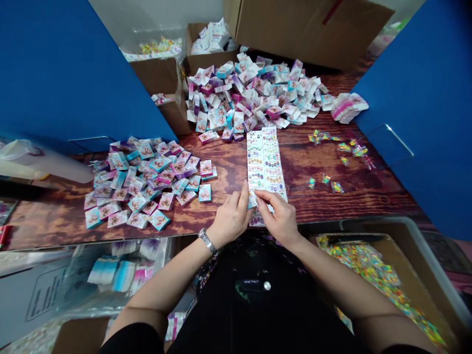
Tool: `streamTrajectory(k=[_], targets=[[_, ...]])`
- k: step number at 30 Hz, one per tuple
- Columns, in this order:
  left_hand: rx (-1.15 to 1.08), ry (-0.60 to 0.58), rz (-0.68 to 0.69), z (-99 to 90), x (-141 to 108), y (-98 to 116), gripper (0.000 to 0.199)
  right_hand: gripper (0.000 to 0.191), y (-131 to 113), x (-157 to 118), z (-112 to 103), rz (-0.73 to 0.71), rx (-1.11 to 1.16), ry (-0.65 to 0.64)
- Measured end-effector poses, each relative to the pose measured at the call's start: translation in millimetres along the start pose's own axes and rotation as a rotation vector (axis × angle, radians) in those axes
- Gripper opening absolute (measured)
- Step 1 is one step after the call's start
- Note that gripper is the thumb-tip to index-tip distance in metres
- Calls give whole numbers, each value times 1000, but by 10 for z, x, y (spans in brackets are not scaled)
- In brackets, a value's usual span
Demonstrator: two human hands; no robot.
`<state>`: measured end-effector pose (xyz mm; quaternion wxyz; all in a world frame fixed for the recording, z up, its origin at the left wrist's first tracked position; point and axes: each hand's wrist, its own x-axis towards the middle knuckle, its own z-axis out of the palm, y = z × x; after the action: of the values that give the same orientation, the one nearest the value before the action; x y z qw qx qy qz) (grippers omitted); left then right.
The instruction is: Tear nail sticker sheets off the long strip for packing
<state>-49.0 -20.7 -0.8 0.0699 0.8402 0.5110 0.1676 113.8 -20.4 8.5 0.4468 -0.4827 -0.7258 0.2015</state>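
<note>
A small printed cardboard box [251,201] is between my two hands, mostly covered by fingers. My left hand [233,216], with a metal watch at its wrist, is closed around the box's left side. The thumb and fingers of my right hand [277,216] pinch at the box's right edge. Under the hands lie sheets of small colourful stickers [266,160], set side by side. On my left is a pile of closed small boxes [143,182] with hand pictures. Farther back is a big heap of small boxes [250,93], many with flaps up.
Small candy-coloured packets [337,187] are scattered on the right of the wooden table [228,172]. An open carton of such packets [372,265] stands below right; a clear bin [83,265] with flat box stacks is below left. Blue panels [73,73] flank the table.
</note>
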Motion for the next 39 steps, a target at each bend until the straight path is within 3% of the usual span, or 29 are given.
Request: streamTrajectory(k=[6,15,27,34,36,39], targets=[[137,-32,-25,-30,-2,32,72,31,11,-29,24,-50,-42,-8],[86,0,-25,-63,15,58,71,41,-40,-106,78,-80,-24,41],[165,-3,-4,-65,16,73,70,39,-68,-127,93,102,77,41],[135,-31,-6,-101,24,99,69,44,-75,-217,142,-26,10,63],[130,-38,-2,-131,37,90,67,41,-55,-223,153,40,53,50],[92,-11,0,-172,61,64,67,35,11,-160,181,268,311,36]])
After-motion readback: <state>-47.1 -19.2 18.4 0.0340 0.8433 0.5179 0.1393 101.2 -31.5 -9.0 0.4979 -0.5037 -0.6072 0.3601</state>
